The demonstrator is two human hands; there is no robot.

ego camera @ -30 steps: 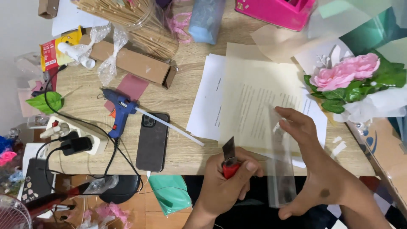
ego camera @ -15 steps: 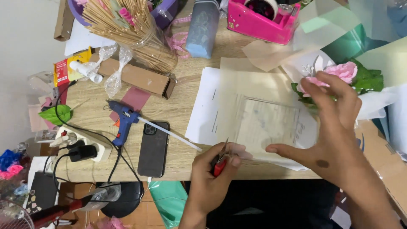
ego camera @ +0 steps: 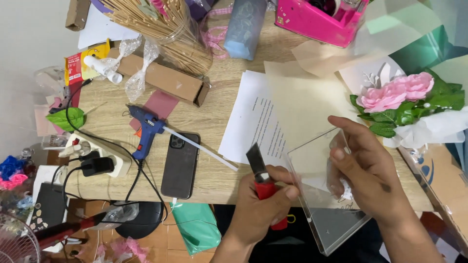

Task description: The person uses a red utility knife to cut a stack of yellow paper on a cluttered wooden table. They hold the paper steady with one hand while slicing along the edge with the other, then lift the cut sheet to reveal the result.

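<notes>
My left hand (ego camera: 261, 207) grips a red-handled utility knife (ego camera: 261, 178) with its blade pointing up and away, at the near edge of the wooden table (ego camera: 214, 112). My right hand (ego camera: 365, 178) holds a clear plastic sheet (ego camera: 326, 195) by its upper part, fingers spread over it. The sheet tilts down past the table edge toward me. The knife sits just left of the sheet's left edge. Under both hands lie a cream paper sheet (ego camera: 302, 100) and a white printed page (ego camera: 251, 119).
A blue glue gun (ego camera: 146, 129) with a stick and a black phone (ego camera: 180, 165) lie left of my hands. A pink flower bouquet (ego camera: 404, 100) sits at right, a cardboard box (ego camera: 165, 80), bamboo skewers (ego camera: 165, 29) and a pink tape dispenser (ego camera: 317, 19) farther back. A power strip (ego camera: 97, 156) hangs at left.
My right hand has pulled back from the bouquet side toward me and now tilts the clear sheet up off the papers. My left hand keeps the knife beside the sheet's edge.
</notes>
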